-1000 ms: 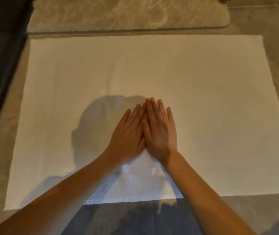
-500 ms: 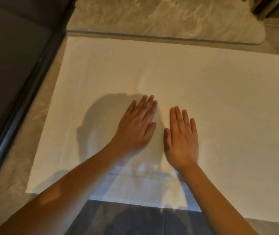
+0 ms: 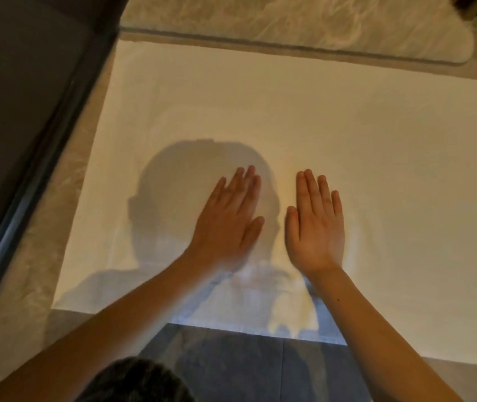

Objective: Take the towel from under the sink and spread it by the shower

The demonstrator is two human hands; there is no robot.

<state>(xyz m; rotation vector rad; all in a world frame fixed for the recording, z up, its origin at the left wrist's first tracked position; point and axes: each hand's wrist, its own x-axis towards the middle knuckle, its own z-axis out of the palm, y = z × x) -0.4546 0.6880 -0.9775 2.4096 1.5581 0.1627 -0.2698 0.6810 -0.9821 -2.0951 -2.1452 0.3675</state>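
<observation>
A large white towel (image 3: 333, 120) lies spread flat on the floor and fills most of the view. Its right side runs out of frame. My left hand (image 3: 228, 219) rests palm down on the towel near its front middle, fingers straight and close together. My right hand (image 3: 315, 221) lies flat on the cloth just to the right, a small gap between the two hands. Neither hand holds anything. A head shadow falls on the towel around the left hand.
A raised marbled stone sill (image 3: 289, 21) runs along the towel's far edge. A dark frame (image 3: 28, 181) slants down the left side, with a strip of marbled floor (image 3: 66, 181) between it and the towel. Dark floor tiles (image 3: 246, 367) lie at the near edge.
My hands, pressed side by side a second ago, have slid apart on the towel. The view has shifted, so the towel now sits further right and the dark frame shows more.
</observation>
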